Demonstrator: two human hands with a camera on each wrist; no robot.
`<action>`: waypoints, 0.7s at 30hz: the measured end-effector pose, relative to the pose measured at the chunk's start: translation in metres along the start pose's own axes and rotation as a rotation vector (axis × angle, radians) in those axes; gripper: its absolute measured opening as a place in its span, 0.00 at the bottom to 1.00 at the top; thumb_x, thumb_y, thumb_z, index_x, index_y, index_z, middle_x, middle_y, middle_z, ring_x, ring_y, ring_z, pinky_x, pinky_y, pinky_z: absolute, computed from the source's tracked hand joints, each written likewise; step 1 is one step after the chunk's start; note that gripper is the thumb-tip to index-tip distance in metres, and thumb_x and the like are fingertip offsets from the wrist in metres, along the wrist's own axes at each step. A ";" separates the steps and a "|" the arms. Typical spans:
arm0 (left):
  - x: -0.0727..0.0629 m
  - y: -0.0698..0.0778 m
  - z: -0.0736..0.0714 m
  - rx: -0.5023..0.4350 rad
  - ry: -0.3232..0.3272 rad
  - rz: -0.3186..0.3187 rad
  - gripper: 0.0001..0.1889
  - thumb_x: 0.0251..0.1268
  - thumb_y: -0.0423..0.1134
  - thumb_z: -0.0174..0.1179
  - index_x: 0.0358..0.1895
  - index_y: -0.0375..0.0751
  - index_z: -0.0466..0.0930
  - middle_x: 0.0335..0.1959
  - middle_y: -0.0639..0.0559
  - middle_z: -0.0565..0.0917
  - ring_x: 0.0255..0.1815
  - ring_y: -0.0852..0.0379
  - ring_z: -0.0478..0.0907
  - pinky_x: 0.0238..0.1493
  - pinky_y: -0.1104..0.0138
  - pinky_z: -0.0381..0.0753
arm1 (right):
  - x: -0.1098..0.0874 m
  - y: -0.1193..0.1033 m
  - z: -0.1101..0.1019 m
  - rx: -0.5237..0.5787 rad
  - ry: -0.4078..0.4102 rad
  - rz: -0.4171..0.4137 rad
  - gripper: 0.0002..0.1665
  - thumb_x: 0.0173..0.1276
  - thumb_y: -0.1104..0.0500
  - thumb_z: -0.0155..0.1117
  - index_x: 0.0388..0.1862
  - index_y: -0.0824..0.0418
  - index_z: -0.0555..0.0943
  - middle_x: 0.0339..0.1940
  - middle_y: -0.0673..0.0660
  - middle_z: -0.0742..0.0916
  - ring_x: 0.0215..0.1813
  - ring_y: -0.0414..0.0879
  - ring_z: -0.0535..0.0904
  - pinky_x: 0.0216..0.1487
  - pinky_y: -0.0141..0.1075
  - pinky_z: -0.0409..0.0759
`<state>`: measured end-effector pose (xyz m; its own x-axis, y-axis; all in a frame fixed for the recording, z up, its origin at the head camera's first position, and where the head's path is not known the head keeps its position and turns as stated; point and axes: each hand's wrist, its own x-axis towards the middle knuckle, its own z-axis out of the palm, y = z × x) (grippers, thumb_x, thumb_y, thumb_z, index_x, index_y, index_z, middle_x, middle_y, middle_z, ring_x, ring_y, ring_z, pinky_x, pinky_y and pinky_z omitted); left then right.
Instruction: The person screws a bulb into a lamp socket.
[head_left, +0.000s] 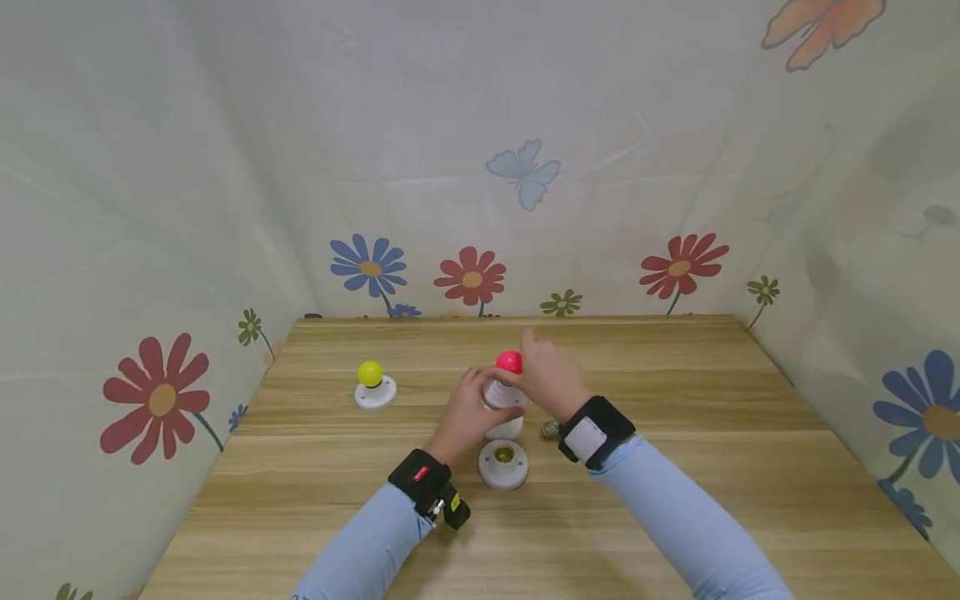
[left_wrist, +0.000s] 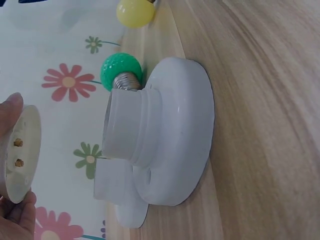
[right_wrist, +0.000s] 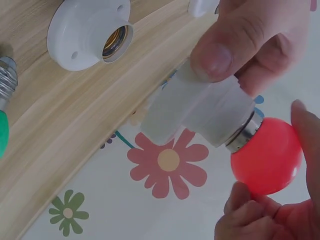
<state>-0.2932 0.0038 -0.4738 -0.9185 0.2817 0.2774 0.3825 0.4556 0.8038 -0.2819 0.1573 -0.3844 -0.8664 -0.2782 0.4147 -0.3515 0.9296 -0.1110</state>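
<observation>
In front of me, my left hand (head_left: 468,417) grips a white lamp holder (right_wrist: 215,112), lifted off the table and tilted. My right hand (head_left: 553,379) pinches a red bulb (right_wrist: 267,157) between thumb and fingers. The bulb's metal base sits at the mouth of the holder, with part of its thread showing. Two brass screws appear on the holder's underside in the left wrist view. Below the hands, a white lamp holder with a vacant socket (head_left: 503,464) stands on the table, with another white holder (head_left: 504,429) behind it, partly hidden by my left hand.
A yellow bulb (head_left: 370,373) stands upright in a white holder at the left. A green bulb (left_wrist: 120,70) lies on the wooden table (head_left: 675,517), mostly behind my right wrist in the head view. Flower-printed cloth (head_left: 420,167) borders the table's back and sides.
</observation>
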 end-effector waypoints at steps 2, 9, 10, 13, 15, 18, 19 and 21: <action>0.000 0.000 0.000 0.001 -0.002 0.002 0.36 0.51 0.54 0.72 0.64 0.50 0.72 0.59 0.52 0.74 0.58 0.52 0.74 0.57 0.55 0.79 | 0.000 0.000 -0.001 0.020 -0.019 -0.010 0.38 0.56 0.35 0.70 0.43 0.68 0.73 0.22 0.58 0.82 0.18 0.46 0.77 0.19 0.34 0.79; 0.000 0.000 0.000 0.031 0.009 0.021 0.38 0.51 0.53 0.72 0.66 0.46 0.71 0.57 0.49 0.74 0.56 0.51 0.74 0.54 0.57 0.80 | 0.001 0.004 -0.011 0.264 -0.210 -0.023 0.29 0.60 0.53 0.72 0.54 0.66 0.73 0.47 0.63 0.83 0.43 0.52 0.82 0.47 0.43 0.85; 0.000 0.000 0.000 0.032 0.011 0.023 0.38 0.51 0.53 0.73 0.65 0.45 0.71 0.57 0.49 0.74 0.56 0.51 0.74 0.54 0.57 0.80 | 0.001 0.004 -0.013 0.299 -0.229 -0.036 0.29 0.60 0.56 0.72 0.56 0.67 0.74 0.49 0.64 0.83 0.46 0.53 0.82 0.50 0.44 0.84; 0.000 0.001 0.000 0.033 0.011 0.021 0.37 0.50 0.53 0.73 0.65 0.45 0.72 0.57 0.49 0.75 0.56 0.51 0.74 0.55 0.56 0.79 | 0.002 0.007 -0.017 0.367 -0.267 -0.070 0.29 0.61 0.62 0.70 0.60 0.68 0.73 0.54 0.65 0.82 0.53 0.55 0.81 0.55 0.46 0.81; 0.000 0.001 0.000 0.030 0.007 0.019 0.37 0.50 0.52 0.73 0.65 0.45 0.72 0.57 0.49 0.75 0.56 0.51 0.74 0.56 0.56 0.79 | 0.003 0.009 -0.018 0.389 -0.283 -0.081 0.30 0.62 0.63 0.69 0.62 0.69 0.72 0.57 0.66 0.81 0.55 0.56 0.80 0.57 0.47 0.80; 0.001 0.001 0.000 0.032 0.004 0.013 0.37 0.50 0.53 0.73 0.65 0.46 0.72 0.58 0.49 0.75 0.57 0.51 0.74 0.56 0.56 0.79 | 0.003 0.010 -0.017 0.400 -0.306 -0.043 0.37 0.62 0.59 0.70 0.66 0.69 0.68 0.60 0.66 0.79 0.57 0.57 0.79 0.57 0.47 0.80; 0.001 0.002 -0.001 0.030 0.004 0.014 0.37 0.51 0.53 0.73 0.65 0.46 0.71 0.58 0.49 0.74 0.57 0.51 0.74 0.56 0.56 0.79 | 0.004 0.009 -0.016 0.400 -0.308 -0.020 0.40 0.62 0.56 0.71 0.68 0.69 0.66 0.60 0.67 0.79 0.56 0.56 0.79 0.56 0.47 0.80; 0.001 0.002 -0.001 0.026 0.002 0.015 0.37 0.51 0.53 0.72 0.65 0.47 0.71 0.59 0.49 0.74 0.58 0.51 0.74 0.57 0.56 0.79 | 0.003 0.008 -0.014 0.379 -0.292 0.028 0.44 0.62 0.48 0.70 0.69 0.69 0.64 0.59 0.68 0.78 0.52 0.56 0.80 0.52 0.46 0.83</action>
<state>-0.2932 0.0042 -0.4714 -0.9130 0.2866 0.2902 0.3983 0.4731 0.7858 -0.2828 0.1676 -0.3717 -0.9217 -0.3611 0.1419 -0.3842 0.7989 -0.4628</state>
